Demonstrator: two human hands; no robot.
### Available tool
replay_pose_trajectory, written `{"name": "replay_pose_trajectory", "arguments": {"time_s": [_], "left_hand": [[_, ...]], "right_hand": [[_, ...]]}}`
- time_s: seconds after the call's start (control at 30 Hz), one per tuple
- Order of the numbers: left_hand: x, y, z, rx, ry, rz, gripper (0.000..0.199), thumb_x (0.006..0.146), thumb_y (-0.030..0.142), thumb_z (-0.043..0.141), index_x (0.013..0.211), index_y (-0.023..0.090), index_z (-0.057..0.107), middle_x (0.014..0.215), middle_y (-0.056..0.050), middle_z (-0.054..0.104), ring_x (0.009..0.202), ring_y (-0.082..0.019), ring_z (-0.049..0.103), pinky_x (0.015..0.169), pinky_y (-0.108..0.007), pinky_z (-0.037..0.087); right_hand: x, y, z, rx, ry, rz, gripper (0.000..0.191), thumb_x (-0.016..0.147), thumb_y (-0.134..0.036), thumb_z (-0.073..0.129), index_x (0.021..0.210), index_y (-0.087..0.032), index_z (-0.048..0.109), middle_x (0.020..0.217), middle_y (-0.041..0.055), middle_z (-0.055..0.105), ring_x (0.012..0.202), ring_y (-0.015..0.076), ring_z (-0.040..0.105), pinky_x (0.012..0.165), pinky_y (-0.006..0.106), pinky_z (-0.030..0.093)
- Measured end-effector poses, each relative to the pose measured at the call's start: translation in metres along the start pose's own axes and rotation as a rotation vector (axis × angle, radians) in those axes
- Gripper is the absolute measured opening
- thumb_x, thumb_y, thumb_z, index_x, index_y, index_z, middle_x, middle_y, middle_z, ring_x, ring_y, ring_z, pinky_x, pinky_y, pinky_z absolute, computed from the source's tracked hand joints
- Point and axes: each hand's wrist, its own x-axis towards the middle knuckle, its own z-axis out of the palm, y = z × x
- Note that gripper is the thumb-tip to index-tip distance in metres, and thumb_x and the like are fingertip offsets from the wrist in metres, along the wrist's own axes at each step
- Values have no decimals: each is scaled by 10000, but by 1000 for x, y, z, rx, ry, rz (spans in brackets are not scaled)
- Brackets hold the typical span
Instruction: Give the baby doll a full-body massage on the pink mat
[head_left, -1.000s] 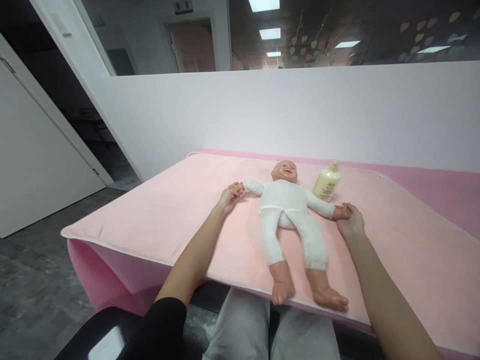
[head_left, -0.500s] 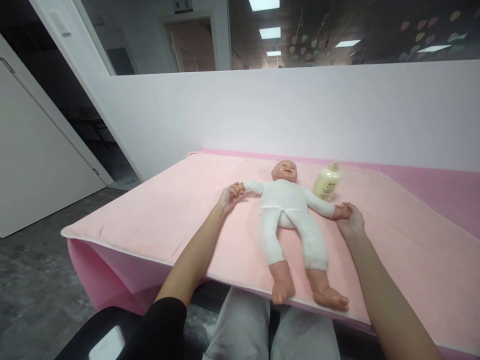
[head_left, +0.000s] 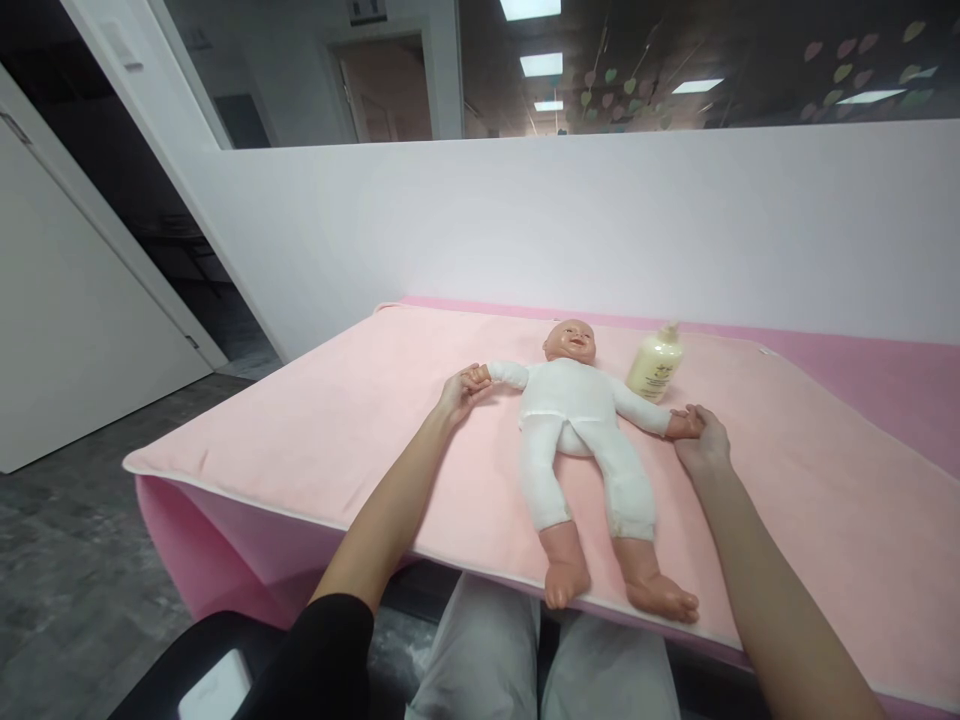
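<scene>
A baby doll [head_left: 570, 400] with a white cloth body lies on its back on the pink blanket [head_left: 300, 430]. Its head points to the wall and its bare feet reach the near edge. Both doll arms are stretched out sideways. My left hand [head_left: 457, 395] is closed on the doll's hand at the left of its body. On the other side, my right hand [head_left: 703, 440] has its fingers wrapped round the doll's other hand. A pale yellow pump bottle [head_left: 655, 365] stands just beyond the doll's arm on the right.
A white wall [head_left: 562, 220] with a window above it runs behind the table. At the left is a white door [head_left: 82, 320]. A white object [head_left: 216, 688] lies on a black surface at the lower left. My legs are below the table's near edge.
</scene>
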Motion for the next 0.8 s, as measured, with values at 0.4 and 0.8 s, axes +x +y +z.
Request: {"name": "replay_pose_trajectory", "arguments": {"time_s": [0.4,0.8], "left_hand": [[-1,3,0,37,-27,-21,661,490,-76,427,1105,133,546,794,-39,635,674,-139,666,726,-280,608],[2,2,-3,34,-49,-8,642,564,-45,457,1180,118,529,791,-43,645,621,-132,643,708,-283,594]], "right_hand": [[-1,0,0,-18,7,-3,95,841,-133,450,756,-159,484,648,11,554,587,91,561,603,203,530],[-1,0,0,9,3,2,107,846,-126,441,756,-156,491,650,7,553,599,85,565,612,201,531]]}}
